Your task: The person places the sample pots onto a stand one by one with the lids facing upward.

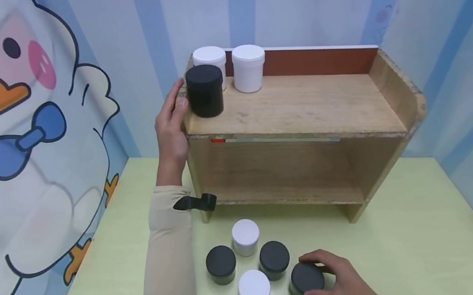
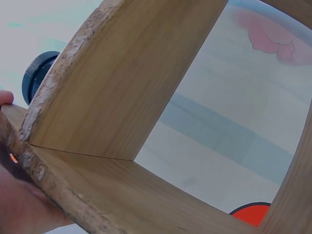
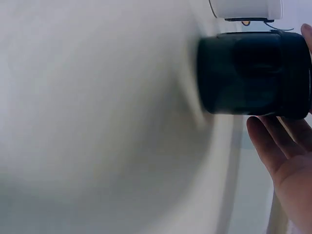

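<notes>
My left hand [image 1: 171, 130] rests on the left side panel of a wooden shelf [image 1: 259, 112], its fingers stretched along the panel. Beside it on the top board stands a black jar [image 1: 205, 92], in front of a white jar [image 1: 209, 56]; a second white jar [image 1: 248, 69] is to their right. My right hand [image 1: 343, 281] holds another black jar [image 1: 306, 280] at the front of the table, thumb and fingers around its lid. In the right wrist view this black jar [image 3: 253, 73] sits between thumb and fingers.
Left of the right hand stand two black jars, one left [image 1: 221, 263] and one nearer [image 1: 275, 258], with white jars behind [image 1: 246, 235] and in front [image 1: 254, 289]. The shelf's right panel [image 1: 397, 87] rises above its top board. Printed curtains hang behind the pale green table [image 1: 424, 241].
</notes>
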`<state>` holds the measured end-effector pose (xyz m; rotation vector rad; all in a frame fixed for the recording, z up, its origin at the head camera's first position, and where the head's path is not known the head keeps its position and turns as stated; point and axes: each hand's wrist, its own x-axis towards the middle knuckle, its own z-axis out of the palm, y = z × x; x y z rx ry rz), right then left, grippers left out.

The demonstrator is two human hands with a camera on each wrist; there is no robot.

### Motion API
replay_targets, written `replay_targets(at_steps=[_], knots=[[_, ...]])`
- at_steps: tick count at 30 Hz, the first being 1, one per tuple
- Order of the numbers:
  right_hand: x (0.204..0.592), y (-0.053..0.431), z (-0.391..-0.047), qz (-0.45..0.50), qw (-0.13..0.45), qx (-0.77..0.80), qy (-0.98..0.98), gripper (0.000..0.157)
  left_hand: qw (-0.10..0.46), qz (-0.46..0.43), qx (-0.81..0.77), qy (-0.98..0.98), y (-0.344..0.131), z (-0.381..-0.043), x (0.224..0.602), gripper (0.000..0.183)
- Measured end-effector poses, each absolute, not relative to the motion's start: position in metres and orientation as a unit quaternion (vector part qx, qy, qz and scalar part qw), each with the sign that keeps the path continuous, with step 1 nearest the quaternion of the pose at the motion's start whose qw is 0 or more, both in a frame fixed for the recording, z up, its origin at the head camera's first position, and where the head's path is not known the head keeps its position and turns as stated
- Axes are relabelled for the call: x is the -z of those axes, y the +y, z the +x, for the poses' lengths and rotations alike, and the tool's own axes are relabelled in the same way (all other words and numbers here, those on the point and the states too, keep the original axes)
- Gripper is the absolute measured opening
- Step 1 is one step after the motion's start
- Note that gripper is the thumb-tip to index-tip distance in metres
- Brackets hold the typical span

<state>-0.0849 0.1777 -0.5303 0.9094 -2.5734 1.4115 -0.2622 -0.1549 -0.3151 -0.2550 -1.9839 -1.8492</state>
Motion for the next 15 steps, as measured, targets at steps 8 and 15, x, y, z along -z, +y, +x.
replay_targets(at_steps=[8, 15], knots=[[0.538, 0.173, -0.077, 0.238, 0.023, -0.47, -0.85, 0.064, 0.207, -0.087, 0.665, -0.712, -0.156, -0.261, 0.314, 0.05], [0.542, 0.172, -0.074, 0.214, 0.017, -0.486, -0.847, 0.062, 0.205, -0.09, 0.667, -0.71, -0.155, -0.261, 0.315, 0.05]])
